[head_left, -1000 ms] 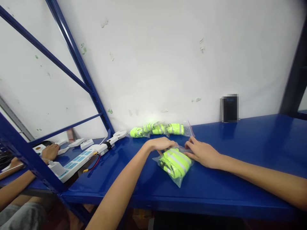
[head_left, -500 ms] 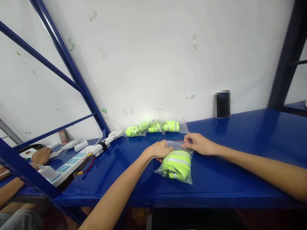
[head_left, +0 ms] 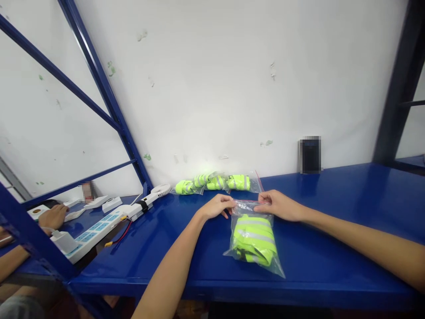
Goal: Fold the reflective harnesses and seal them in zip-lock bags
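Observation:
A clear zip bag (head_left: 255, 239) with a folded neon-yellow reflective vest inside lies on the blue shelf (head_left: 332, 248). My left hand (head_left: 217, 206) pinches the bag's top edge at its left end. My right hand (head_left: 279, 204) pinches the same red-lined top edge at its right end. Both hands are closed on the bag's mouth, a short way apart.
Several more bagged neon vests (head_left: 215, 181) lie against the white wall. A white handheld fan (head_left: 156, 193) and a power strip (head_left: 96, 228) sit at the left. A dark small box (head_left: 310, 155) leans on the wall. Another person's hand (head_left: 53, 215) rests beyond the blue frame.
The bag has turned, its bottom now pointing toward me, and has shifted slightly right. Both hands moved from resting on the bag to pinching its top edge.

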{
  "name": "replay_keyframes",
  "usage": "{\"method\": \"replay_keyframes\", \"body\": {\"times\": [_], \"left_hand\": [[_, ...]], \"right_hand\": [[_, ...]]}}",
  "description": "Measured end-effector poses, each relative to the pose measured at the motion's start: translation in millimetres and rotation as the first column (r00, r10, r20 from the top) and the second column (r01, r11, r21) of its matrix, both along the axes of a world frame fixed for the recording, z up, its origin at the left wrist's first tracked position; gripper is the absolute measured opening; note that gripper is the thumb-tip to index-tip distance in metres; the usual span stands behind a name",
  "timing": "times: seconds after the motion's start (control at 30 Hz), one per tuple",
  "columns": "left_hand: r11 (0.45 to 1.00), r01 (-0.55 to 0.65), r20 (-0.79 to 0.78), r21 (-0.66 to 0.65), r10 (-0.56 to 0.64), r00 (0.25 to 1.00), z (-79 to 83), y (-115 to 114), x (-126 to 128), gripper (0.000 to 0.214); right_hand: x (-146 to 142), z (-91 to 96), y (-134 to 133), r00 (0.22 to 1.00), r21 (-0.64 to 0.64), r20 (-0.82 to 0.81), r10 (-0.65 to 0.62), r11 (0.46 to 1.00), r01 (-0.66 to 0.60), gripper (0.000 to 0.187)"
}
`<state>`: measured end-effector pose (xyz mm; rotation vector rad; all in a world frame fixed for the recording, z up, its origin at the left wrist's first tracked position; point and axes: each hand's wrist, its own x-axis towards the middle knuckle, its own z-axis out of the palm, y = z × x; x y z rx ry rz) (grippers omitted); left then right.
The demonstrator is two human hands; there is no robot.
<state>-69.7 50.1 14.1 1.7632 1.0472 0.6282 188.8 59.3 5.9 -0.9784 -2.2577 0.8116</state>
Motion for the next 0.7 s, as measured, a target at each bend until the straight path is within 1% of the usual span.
{"method": "replay_keyframes", "body": {"times": [0.07,0.13,0.2,0.3,0.43,0.53,0.6,0.63,0.7], "left_hand": [[0.998,-0.059,0.047,0.010,0.059,0.997,-6.8,1,-3,0.038],[0.997,-0.076,0.069,0.015,0.075,0.995,-11.2,2,-5,0.038],[0.997,-0.074,0.074,0.011,0.073,0.995,-12.5,2,-6,0.041],[0.997,-0.078,0.038,0.012,0.078,0.996,-11.1,2,-5,0.043],[0.996,-0.084,0.006,0.032,0.084,0.996,-11.0,3,-5,0.042],[0.995,-0.086,0.014,0.043,0.085,0.996,-12.7,4,-5,0.041],[0.995,-0.084,0.031,0.051,0.083,0.996,-13.3,4,-4,0.038],[0.995,-0.085,0.043,0.057,0.083,0.996,-13.3,3,-4,0.037],[0.991,-0.104,0.084,0.085,0.096,0.992,-13.0,2,-3,0.037]], "right_hand": [[5,2.4,1,0.999,-0.004,0.015,0.033,0.999,-0.033,0.037],[12,4.1,4,0.997,0.003,0.044,0.064,0.998,-0.064,0.036],[18,4.0,9,0.992,0.014,0.070,0.102,0.995,-0.103,0.036],[24,0.3,17,0.984,0.029,0.095,0.149,0.988,-0.153,0.038],[24,-2.4,20,0.984,0.073,0.130,0.125,0.988,-0.135,0.037],[17,6.8,17,0.972,0.091,0.200,0.124,0.985,-0.145,0.029],[8,18.6,17,0.955,0.052,0.248,0.161,0.982,-0.180,0.026],[1,25.2,18,0.946,0.012,0.261,0.190,0.980,-0.200,0.029],[-15,36.6,23,0.919,-0.108,0.286,0.271,0.962,-0.250,0.041]]}}
